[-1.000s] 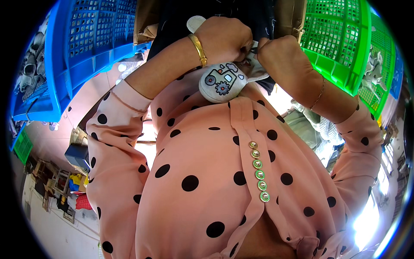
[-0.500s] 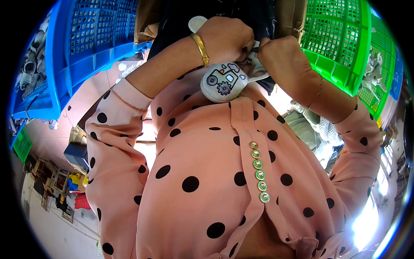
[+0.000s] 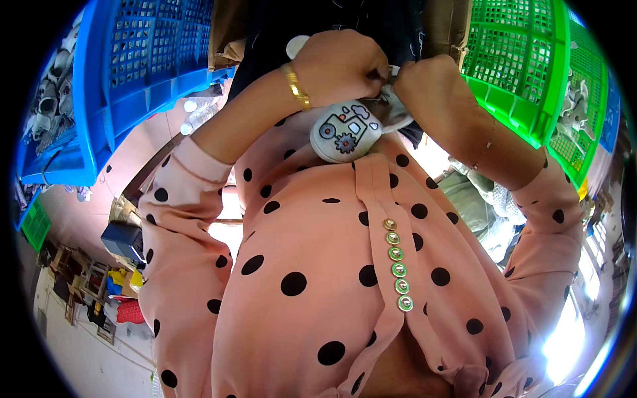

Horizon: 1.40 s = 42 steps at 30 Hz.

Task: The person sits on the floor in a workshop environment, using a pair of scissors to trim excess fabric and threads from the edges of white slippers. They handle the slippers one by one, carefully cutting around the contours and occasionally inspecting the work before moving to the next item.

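Curled fingers of the left hand (image 3: pixel 342 71) and right hand (image 3: pixel 434 87) clamp a small pale shoe (image 3: pixel 345 136) by its far end — tips hidden. It slants before the pink shirt (image 3: pixel 298 232), round toe down-left, tractor picture (image 3: pixel 346 129) on top.

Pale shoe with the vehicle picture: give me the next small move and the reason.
Perhaps ease the right hand slightly outward while the left hand steadies the shoe: both hands are curled close together at its far end, hiding their fingertips and part of the shoe.
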Each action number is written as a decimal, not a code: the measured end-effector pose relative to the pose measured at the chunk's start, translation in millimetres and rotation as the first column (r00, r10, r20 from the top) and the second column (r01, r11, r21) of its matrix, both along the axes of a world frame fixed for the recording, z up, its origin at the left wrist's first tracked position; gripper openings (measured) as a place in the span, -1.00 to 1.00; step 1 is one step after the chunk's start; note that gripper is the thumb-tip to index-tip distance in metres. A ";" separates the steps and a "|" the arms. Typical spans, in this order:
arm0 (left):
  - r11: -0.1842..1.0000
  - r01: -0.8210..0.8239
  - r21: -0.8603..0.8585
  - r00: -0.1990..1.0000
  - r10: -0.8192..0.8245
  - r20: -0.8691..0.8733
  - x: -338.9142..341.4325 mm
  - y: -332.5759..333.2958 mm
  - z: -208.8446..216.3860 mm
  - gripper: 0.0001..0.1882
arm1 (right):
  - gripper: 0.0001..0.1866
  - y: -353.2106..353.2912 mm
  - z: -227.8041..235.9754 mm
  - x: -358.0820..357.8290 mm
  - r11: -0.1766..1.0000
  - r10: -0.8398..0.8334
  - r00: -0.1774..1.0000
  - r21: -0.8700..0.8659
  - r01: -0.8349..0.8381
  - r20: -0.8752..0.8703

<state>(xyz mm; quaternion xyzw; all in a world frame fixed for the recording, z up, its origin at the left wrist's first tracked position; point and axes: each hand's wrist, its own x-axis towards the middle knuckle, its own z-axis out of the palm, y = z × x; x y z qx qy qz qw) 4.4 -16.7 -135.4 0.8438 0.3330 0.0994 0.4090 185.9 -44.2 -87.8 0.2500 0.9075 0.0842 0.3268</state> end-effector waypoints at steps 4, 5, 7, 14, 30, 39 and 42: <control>0.926 -0.362 -0.105 0.914 0.375 0.153 -13.8 -3.8 -0.2 -0.85 | -0.61 -4.3 15.3 10.8 0.934 -0.356 0.863 -0.113 0.339 -0.359; 0.933 -0.358 -0.032 0.929 0.359 0.085 -17.2 -7.0 0.6 -0.86 | -0.54 -1.5 19.6 15.4 0.907 -0.422 0.821 -0.167 0.388 -0.385; 0.952 -0.300 0.060 0.952 0.303 -0.042 -18.8 -11.7 9.8 -0.86 | -0.38 0.3 18.3 27.1 0.756 -0.654 0.645 -0.391 0.525 -0.397; 0.897 -0.438 0.055 0.875 0.411 0.257 -14.6 -3.8 25.3 -0.90 | -0.58 -33.0 2.6 10.4 -0.112 -0.960 -0.278 -0.959 0.262 0.036; 0.982 -0.141 0.125 0.971 0.112 0.213 -22.2 -22.5 80.8 -0.66 | -0.79 0.3 3.1 21.2 0.345 -0.911 -0.051 -0.825 0.448 -0.409; 0.999 0.042 0.029 0.994 -0.045 0.104 -7.4 -19.7 5.8 -0.77 | -0.77 -13.2 -21.2 15.6 0.343 -0.904 -0.102 -0.847 0.406 -0.415; 0.994 0.035 -0.107 0.997 -0.027 0.075 -4.9 -16.6 1.1 -0.77 | -0.76 -16.5 -28.9 18.2 0.389 -0.877 -0.141 -0.850 0.356 -0.460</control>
